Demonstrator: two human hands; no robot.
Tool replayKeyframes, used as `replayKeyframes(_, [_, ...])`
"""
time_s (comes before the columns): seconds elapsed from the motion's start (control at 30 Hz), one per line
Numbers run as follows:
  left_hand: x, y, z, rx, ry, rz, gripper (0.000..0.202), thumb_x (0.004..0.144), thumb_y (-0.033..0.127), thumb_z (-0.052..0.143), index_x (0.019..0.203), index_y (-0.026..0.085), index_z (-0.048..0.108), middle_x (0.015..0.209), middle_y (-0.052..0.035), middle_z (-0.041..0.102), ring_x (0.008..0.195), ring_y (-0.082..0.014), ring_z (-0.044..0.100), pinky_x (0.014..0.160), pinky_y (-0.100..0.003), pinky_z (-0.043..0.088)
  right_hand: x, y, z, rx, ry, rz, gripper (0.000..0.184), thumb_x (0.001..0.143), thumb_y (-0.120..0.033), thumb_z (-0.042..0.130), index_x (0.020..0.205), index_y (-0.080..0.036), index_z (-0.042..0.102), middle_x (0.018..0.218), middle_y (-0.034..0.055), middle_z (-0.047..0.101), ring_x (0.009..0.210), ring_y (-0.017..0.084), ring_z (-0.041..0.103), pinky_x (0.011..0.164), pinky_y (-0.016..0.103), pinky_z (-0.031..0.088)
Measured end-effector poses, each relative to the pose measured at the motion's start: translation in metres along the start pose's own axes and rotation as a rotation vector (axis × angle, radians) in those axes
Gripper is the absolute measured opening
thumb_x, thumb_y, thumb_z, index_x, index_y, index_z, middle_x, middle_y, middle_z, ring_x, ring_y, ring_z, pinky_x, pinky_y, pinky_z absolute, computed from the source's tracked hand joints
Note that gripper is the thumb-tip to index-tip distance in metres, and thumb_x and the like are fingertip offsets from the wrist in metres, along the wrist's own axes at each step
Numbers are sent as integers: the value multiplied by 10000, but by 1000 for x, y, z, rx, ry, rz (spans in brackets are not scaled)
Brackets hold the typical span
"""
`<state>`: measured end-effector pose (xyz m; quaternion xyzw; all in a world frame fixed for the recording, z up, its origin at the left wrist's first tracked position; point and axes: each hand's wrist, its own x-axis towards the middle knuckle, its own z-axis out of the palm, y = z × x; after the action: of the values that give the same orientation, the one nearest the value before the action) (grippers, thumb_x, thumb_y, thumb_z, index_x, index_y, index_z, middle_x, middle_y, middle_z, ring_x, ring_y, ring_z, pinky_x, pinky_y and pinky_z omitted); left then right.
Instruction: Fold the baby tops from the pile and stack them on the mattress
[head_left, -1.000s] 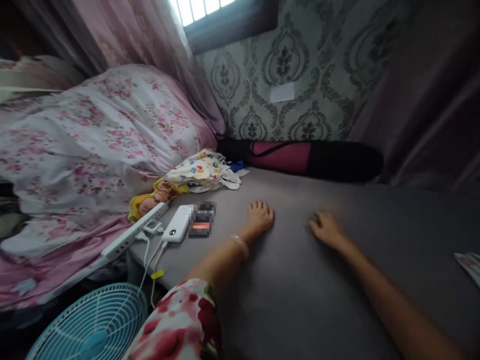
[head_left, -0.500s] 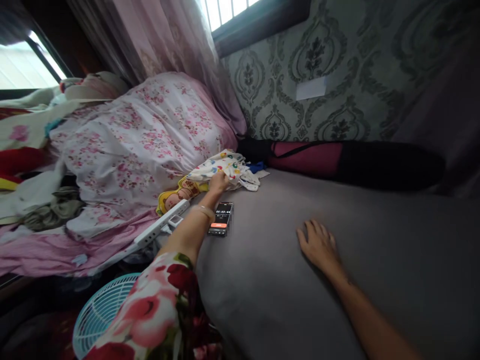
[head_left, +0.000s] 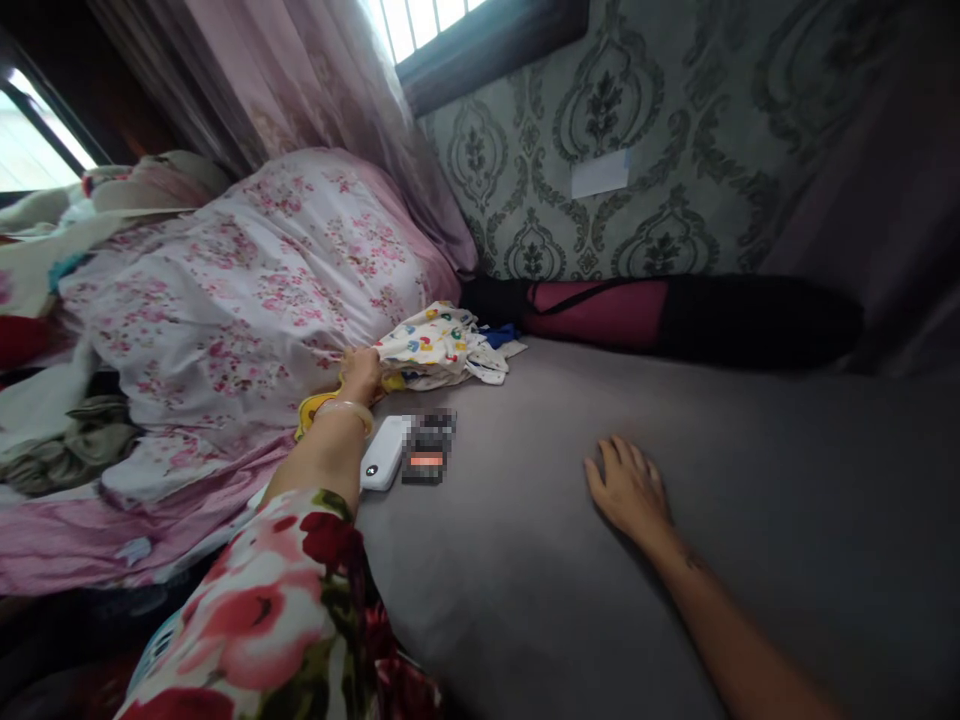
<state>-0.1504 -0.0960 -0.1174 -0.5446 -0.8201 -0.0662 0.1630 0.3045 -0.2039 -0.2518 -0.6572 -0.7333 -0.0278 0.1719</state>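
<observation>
My left hand [head_left: 361, 372] reaches to the left edge of the grey bed [head_left: 570, 560] and closes on the corner of a white cloth with coloured prints [head_left: 435, 345], over a yellow cartoon item [head_left: 313, 405]. A bangle sits on that wrist. My right hand [head_left: 628, 488] lies flat on the grey sheet, fingers spread, holding nothing. Just right of my left forearm lie a white power bank [head_left: 384, 465] and a phone [head_left: 427, 460].
A pink floral quilt [head_left: 247, 290] is heaped to the left of the bed. A dark red and black bolster [head_left: 675, 315] lies along the patterned wall. Pink curtains hang below the window. Crumpled clothes [head_left: 71, 440] sit at far left.
My left hand left the grey sheet, reached to the printed cloth, then shifted left to its corner. My right hand spread flat and stayed. The view swung left.
</observation>
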Motion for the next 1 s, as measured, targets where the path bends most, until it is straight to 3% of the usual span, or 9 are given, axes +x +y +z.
replayKeyframes(0.2, [3, 3, -10, 104, -32, 54, 420, 809, 294, 571, 1197, 138, 607, 1227, -208, 581, 1146, -373, 493, 908, -442, 430, -1, -1, -2, 13, -8, -4, 504, 953, -364, 332, 1321, -78, 525, 1411, 184, 480, 1314, 310, 400, 1080, 449, 290])
replayKeyframes(0.43, [0, 1, -6, 214, -6, 89, 273, 815, 137, 481, 979, 106, 698, 1099, -219, 618, 1123, -363, 494, 884, -421, 423, -2, 0, -3, -10, -10, -31, 507, 952, -361, 321, 1313, -75, 535, 1410, 183, 484, 1317, 312, 397, 1086, 453, 286])
replayKeyframes(0.6, [11, 7, -17, 101, 86, 55, 276, 827, 206, 485, 1018, 128, 668, 1097, -183, 632, 1081, -352, 516, 862, -410, 422, -2, -2, -2, 4, -10, -11, 493, 951, -352, 328, 1310, -81, 533, 1414, 193, 475, 1320, 324, 389, 1085, 472, 270])
replayKeyframes(0.7, [23, 29, -33, -152, 98, 3, 329, 887, 201, 379, 1123, 131, 597, 1027, -140, 650, 968, -280, 578, 812, -350, 437, -2, -3, -2, 30, -7, -6, 486, 950, -341, 330, 1304, -78, 535, 1406, 198, 478, 1324, 326, 382, 1084, 473, 266])
replayKeyframes(0.77, [29, 52, -45, -331, 149, 61, 346, 903, 160, 313, 1148, 122, 556, 995, -118, 645, 917, -234, 590, 798, -313, 444, -2, -3, -3, 44, -11, -7, 488, 950, -341, 333, 1307, -73, 532, 1411, 200, 473, 1327, 331, 376, 1083, 479, 267])
replayKeyframes(0.87, [32, 93, -63, -479, 267, 248, 324, 876, 107, 312, 1099, 115, 547, 1015, -116, 619, 946, -208, 573, 859, -302, 439, -2, -2, -7, 53, -16, -12, 491, 958, -359, 334, 1311, -80, 531, 1416, 188, 474, 1322, 323, 387, 1086, 467, 273])
replayKeyframes(1.0, [18, 147, -91, -431, 374, 559, 269, 837, 131, 415, 1073, 112, 542, 1058, -143, 581, 1054, -253, 521, 964, -378, 390, 0, 0, -15, 156, -32, 17, 474, 972, -368, 309, 1273, -100, 559, 1365, 172, 530, 1276, 300, 453, 1067, 446, 315])
